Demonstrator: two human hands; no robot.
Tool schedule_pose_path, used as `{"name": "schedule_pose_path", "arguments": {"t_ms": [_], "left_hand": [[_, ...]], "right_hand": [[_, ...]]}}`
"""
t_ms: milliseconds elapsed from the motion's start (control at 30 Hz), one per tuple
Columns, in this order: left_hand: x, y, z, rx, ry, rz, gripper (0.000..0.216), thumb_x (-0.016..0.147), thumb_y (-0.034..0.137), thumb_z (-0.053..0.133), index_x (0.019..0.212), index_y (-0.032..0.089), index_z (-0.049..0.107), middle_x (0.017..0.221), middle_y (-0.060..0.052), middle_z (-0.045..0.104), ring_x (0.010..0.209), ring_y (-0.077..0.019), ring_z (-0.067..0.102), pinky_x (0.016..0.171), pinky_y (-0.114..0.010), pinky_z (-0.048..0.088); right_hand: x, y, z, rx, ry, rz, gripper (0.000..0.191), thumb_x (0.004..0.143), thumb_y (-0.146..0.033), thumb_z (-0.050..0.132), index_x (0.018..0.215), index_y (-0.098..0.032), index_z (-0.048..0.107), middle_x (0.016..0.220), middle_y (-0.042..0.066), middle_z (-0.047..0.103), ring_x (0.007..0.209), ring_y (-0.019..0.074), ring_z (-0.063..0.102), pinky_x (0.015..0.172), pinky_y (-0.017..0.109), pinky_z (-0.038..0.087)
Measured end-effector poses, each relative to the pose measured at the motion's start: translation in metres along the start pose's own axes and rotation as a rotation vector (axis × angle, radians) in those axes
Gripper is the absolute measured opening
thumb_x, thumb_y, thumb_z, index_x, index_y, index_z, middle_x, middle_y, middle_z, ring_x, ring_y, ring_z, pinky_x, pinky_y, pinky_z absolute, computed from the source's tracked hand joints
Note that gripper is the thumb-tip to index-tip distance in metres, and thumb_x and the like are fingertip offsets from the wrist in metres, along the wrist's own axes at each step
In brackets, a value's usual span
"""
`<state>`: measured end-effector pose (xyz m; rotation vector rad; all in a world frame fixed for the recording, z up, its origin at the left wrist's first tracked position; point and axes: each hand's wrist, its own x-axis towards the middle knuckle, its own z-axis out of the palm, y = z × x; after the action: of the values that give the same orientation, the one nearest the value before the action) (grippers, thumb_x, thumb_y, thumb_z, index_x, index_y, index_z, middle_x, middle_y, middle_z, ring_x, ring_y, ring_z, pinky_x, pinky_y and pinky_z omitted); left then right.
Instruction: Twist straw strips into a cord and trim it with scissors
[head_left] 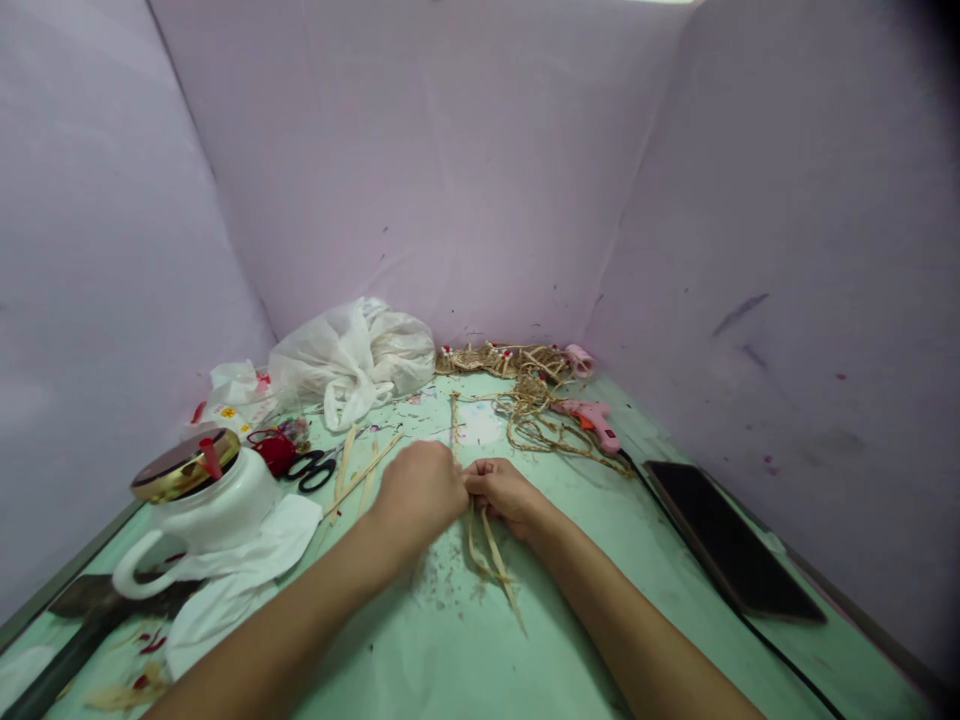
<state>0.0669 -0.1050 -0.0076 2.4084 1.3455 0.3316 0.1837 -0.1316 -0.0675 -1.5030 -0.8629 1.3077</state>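
Note:
A narrow braid of straw-coloured strips lies on the table and runs from beyond my hands down to them. My right hand is closed, thumb and fingers pinching the strips at the lower end of the braid. Loose ends of the straw strips hang below it toward me. Right beside it, my left hand is closed at the same spot, its back turned up and slightly blurred. Its fingertips are hidden, but the work runs into its grip.
Left stand a white mug with a gold lid, black-handled scissors, red thread, loose strips and a hammer-like tool. Behind are a white bag and twine. Right lie a pink glue gun and a phone.

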Motion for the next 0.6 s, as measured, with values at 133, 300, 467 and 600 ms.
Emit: {"name": "schedule_pose_path", "arguments": {"t_ms": [133,300,467,600], "left_hand": [[0.02,-0.015,-0.002,-0.52,-0.294,-0.283,0.012,0.062,0.015,0.047,0.059,0.012,0.058,0.035,0.001,0.042,0.036,-0.0106,0.041,0.041,-0.022,0.029],[0.027,-0.027,0.016,-0.708,-0.485,-0.338,0.01,0.059,0.014,0.048,0.056,0.01,0.057,0.041,0.001,0.048,0.034,-0.0068,0.04,0.034,-0.019,0.027],[0.029,-0.029,0.022,-0.748,-0.431,-0.366,0.014,0.051,0.011,0.053,0.041,0.014,0.044,0.03,0.006,0.034,0.026,-0.0044,0.027,0.029,-0.018,0.015],[0.027,-0.023,0.027,-0.778,-0.365,-0.352,0.02,0.049,0.007,0.05,0.038,0.016,0.036,0.027,0.008,0.027,0.025,-0.0028,0.02,0.029,-0.018,0.011]], "right_hand": [[-0.002,-0.004,-0.002,-0.02,-0.039,-0.005,0.009,0.06,-0.015,0.049,0.05,-0.015,0.048,0.035,-0.007,0.037,0.033,0.0043,0.025,0.036,0.018,0.015],[-0.003,-0.005,-0.004,-0.088,-0.07,-0.028,0.009,0.061,-0.015,0.049,0.053,-0.015,0.049,0.041,-0.006,0.043,0.035,0.0042,0.028,0.037,0.017,0.019],[0.002,0.0,-0.006,-0.23,-0.034,-0.109,0.005,0.059,-0.011,0.051,0.057,-0.015,0.053,0.049,-0.004,0.052,0.041,0.0054,0.036,0.042,0.018,0.027],[-0.001,-0.001,-0.01,-0.388,0.075,-0.204,0.004,0.054,-0.012,0.055,0.052,-0.015,0.057,0.047,-0.003,0.05,0.048,0.0078,0.04,0.045,0.019,0.027]]}}
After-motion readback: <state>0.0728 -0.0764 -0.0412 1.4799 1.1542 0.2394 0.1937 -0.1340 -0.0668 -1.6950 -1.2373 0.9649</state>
